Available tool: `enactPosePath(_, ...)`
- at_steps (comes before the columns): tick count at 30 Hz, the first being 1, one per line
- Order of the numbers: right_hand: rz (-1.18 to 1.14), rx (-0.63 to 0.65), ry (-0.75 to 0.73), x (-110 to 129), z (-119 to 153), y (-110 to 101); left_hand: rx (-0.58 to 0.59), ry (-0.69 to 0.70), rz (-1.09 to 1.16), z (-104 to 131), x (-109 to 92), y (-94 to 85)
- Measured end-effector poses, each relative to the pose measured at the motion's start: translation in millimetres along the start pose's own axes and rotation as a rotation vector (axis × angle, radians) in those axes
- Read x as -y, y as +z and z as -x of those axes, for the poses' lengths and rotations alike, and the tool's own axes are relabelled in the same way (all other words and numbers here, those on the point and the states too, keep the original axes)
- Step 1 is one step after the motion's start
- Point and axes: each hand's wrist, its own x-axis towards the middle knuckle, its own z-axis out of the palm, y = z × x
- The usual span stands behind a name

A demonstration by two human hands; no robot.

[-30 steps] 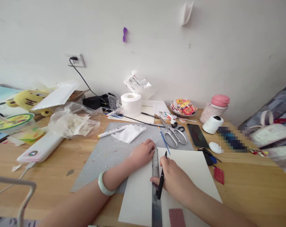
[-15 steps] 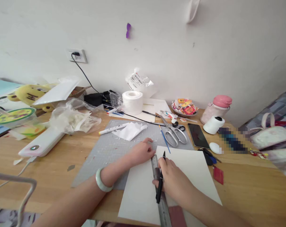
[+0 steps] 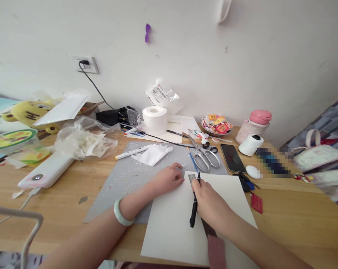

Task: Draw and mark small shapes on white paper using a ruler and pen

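Note:
A white sheet of paper [image 3: 173,224] lies over the near part of the grey cutting mat [image 3: 115,186]. My right hand [image 3: 212,201] is closed around a black pen [image 3: 194,213], its capped-looking end pointing towards me. A metal ruler [image 3: 191,178] runs beneath the same hand, partly hidden by it; the fingers touch it. My left hand [image 3: 169,179], with a pale bangle on the wrist, rests at the paper's upper left edge. Its fingers are loosely bent and hold nothing. A dull pink strip [image 3: 216,250] lies by the ruler's near end.
Silver scissors [image 3: 204,157], a blue paintbrush [image 3: 191,158] and a white marker [image 3: 131,152] lie beyond the paper. A phone [image 3: 232,158], keys [image 3: 244,183] and thread spool [image 3: 250,145] are rightward. A power bank [image 3: 47,170] and plastic bag [image 3: 85,138] are leftward.
My right hand has moved right with the pen, and the ruler has shifted right across the paper, away from my left hand. The left hand stays almost where it was.

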Motion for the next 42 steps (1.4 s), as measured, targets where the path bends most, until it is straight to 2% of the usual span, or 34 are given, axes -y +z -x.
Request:
enactPosePath(3,0.016,-0.017,0.015,-7.0,-2.6,-0.5,-0.025,0.015,-0.036,-0.8,2.3,3.5)
enactPosePath(8,0.073,-0.023,0.211,-16.8,-3.5,-5.9,-0.047,0.015,-0.108,-1.4,2.7,8.2)
enactPosePath(13,0.088,0.085,0.186,-14.7,4.0,-14.6,-0.050,0.012,-0.121,-1.5,3.2,10.7)
enactPosePath(16,0.102,0.092,0.188,-16.2,1.3,-16.5,-0.047,0.011,-0.122,-1.7,4.1,11.3)
enactPosePath(19,0.092,0.048,0.189,-21.6,-5.3,-14.9,-0.048,0.016,-0.122,-1.8,4.8,11.6)
enactPosePath(25,0.053,-0.006,0.076,-32.6,-4.7,-6.5,-0.059,0.023,-0.092,-1.6,2.3,9.2)
enactPosePath(30,-0.246,-0.092,-0.228,-48.0,-3.7,-1.7,-0.063,0.009,-0.080,-1.8,-1.1,7.1)
enactPosePath(32,-0.310,-0.105,-0.289,-54.5,-8.0,-2.9,-0.056,0.005,-0.086,-1.3,-1.9,6.4)
enactPosePath(37,-0.434,-0.033,-0.265,-64.6,-17.8,-8.7,-0.036,0.025,-0.110,0.5,-2.1,5.2)
enactPosePath(42,-0.513,0.003,-0.224,-67.0,-15.4,-5.8,-0.028,0.031,-0.140,-0.5,4.2,9.5)
